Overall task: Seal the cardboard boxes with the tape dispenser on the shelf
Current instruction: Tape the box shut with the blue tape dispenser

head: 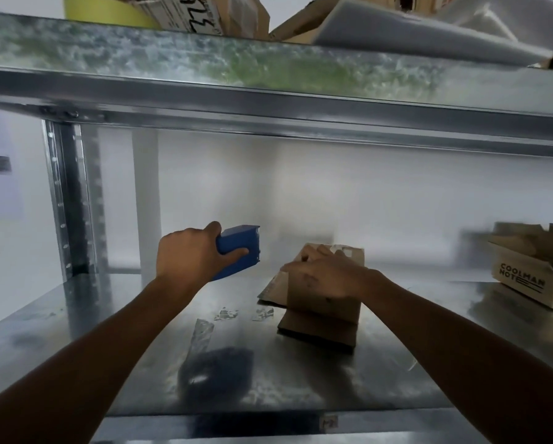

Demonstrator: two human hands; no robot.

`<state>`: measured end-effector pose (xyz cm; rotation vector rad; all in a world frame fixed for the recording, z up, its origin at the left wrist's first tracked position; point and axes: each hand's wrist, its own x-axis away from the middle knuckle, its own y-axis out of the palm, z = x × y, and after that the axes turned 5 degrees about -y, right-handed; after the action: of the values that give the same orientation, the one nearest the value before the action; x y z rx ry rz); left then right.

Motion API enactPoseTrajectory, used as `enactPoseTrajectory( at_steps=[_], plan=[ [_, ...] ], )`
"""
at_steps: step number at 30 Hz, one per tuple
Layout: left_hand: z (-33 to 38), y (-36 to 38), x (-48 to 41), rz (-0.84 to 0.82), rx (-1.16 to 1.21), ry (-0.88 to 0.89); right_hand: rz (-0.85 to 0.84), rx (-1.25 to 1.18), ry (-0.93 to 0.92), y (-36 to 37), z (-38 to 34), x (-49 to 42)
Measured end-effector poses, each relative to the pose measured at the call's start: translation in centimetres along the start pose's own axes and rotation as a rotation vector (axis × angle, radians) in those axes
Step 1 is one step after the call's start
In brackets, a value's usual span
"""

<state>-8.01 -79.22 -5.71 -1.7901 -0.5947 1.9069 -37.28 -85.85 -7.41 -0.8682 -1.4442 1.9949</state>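
Note:
My left hand (pixel 185 251) grips a blue tape dispenser (pixel 241 248), held in the air above the metal shelf (pixel 108 347), left of a small cardboard box (pixel 323 307). My right hand (pixel 323 274) lies on top of that box, fingers curled over its upper edge. A flap sticks out on the box's left side. Clear tape shows at the box's top right corner.
An open cardboard box (pixel 531 274) printed "COOLMAN NOTE" stands at the right. Scraps of clear tape (pixel 224 315) lie on the shelf in front of the dispenser. A metal upright (pixel 70 200) stands at the left. The upper shelf beam (pixel 268 100) hangs overhead, loaded with cardboard.

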Motion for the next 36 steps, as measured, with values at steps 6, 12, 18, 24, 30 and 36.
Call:
enactPoseTrajectory(
  at_steps=[6,12,18,24,30,36],
  plan=[
    [0.0,0.8,1.1,-0.035,0.023,-0.022,0.049,0.015,0.013,1.1,-0.2,-1.1],
    [0.1,0.7,1.2,-0.042,0.053,-0.089,0.067,-0.07,0.034,0.9,-0.4,-1.1],
    [1.5,1.0,1.3,-0.181,0.114,-0.216,0.08,-0.084,-0.006,0.7,-0.9,-0.1],
    [1.9,0.4,2.3,-0.269,0.32,-0.389,0.028,-0.224,-0.107,-0.8,0.0,1.7],
    [1.3,-1.8,4.7,-0.438,0.494,-0.541,-0.063,-0.187,-0.057,-1.2,0.0,3.0],
    [1.0,-3.9,6.6,-0.358,0.241,-0.453,-0.008,-0.243,-0.1,-1.3,-1.9,3.0]
  ],
)
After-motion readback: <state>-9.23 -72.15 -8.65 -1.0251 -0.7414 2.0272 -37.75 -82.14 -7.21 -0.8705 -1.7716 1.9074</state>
